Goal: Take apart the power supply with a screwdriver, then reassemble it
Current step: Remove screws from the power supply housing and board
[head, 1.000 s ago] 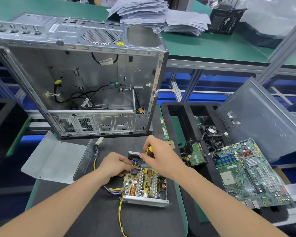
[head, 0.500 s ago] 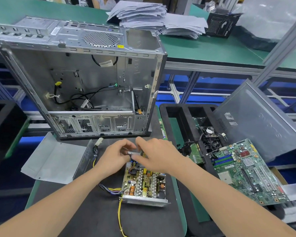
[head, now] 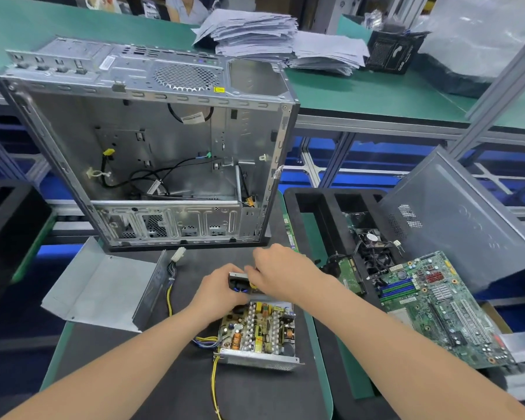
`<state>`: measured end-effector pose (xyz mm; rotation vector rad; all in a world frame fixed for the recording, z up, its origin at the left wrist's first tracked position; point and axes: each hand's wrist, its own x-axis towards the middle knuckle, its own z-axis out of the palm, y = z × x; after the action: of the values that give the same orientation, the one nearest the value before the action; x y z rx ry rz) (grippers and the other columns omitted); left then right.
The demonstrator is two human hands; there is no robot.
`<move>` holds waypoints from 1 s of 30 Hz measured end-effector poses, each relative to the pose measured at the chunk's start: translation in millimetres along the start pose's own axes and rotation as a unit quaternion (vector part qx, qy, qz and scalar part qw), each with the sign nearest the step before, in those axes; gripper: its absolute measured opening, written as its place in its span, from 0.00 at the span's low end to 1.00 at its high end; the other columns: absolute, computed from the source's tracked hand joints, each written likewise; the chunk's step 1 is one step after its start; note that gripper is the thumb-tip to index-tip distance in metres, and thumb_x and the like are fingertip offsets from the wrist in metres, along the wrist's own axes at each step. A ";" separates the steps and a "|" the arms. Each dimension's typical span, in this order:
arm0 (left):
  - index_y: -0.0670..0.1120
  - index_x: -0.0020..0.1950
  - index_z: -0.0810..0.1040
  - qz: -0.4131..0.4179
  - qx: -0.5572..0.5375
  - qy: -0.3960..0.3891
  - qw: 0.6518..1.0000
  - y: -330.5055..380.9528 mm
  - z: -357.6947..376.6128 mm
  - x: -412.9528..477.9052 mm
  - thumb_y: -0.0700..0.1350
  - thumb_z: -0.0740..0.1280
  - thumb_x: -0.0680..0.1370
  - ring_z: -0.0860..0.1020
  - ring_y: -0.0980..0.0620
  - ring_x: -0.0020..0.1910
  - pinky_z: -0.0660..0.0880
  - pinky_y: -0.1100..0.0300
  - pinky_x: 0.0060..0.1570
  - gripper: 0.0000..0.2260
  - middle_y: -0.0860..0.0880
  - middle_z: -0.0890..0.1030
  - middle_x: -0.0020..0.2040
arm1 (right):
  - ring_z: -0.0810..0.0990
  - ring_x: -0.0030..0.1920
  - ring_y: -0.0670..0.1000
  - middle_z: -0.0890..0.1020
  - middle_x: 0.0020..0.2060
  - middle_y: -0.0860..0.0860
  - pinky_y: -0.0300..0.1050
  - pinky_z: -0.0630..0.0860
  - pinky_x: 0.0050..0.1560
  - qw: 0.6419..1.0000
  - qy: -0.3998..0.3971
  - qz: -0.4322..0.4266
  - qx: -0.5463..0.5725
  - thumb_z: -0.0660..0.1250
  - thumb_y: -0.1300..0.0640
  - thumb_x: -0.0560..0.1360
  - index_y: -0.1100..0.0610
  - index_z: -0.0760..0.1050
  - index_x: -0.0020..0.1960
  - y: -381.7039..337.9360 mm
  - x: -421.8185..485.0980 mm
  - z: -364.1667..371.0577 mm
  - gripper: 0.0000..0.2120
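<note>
Inside power supply [head: 255, 357], circuit board [head: 258, 325], left hand [head: 222, 294], right hand [head: 282, 274], seemingly gripping it

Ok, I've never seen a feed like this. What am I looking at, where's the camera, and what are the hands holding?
No machine here: a person's bare hands, filmed by one head-worn camera looking forward and down. On the mat lies the open power supply, circuit board showing, a bent metal cover to its left. Behind stands an open computer case; a motherboard lies at right. The left hand grips the supply's far end; the right hand curls over the same end, and what it holds is hidden.
</note>
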<state>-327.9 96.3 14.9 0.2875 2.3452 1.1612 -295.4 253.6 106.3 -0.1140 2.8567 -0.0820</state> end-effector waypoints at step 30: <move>0.49 0.54 0.70 -0.089 -0.062 0.170 0.979 16.7 43.8 -4.3 0.33 0.71 0.74 0.77 0.42 0.52 0.71 0.48 0.58 0.16 0.49 0.82 0.47 | 0.73 0.31 0.57 0.76 0.34 0.54 0.50 0.69 0.32 0.994 -0.073 -0.060 0.054 0.56 0.51 0.85 0.52 0.59 0.58 12.6 -22.8 -8.2 0.08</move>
<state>-301.9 134.7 7.2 -0.1774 2.5076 1.3450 -276.8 268.5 119.6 -0.2587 2.6918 -0.2420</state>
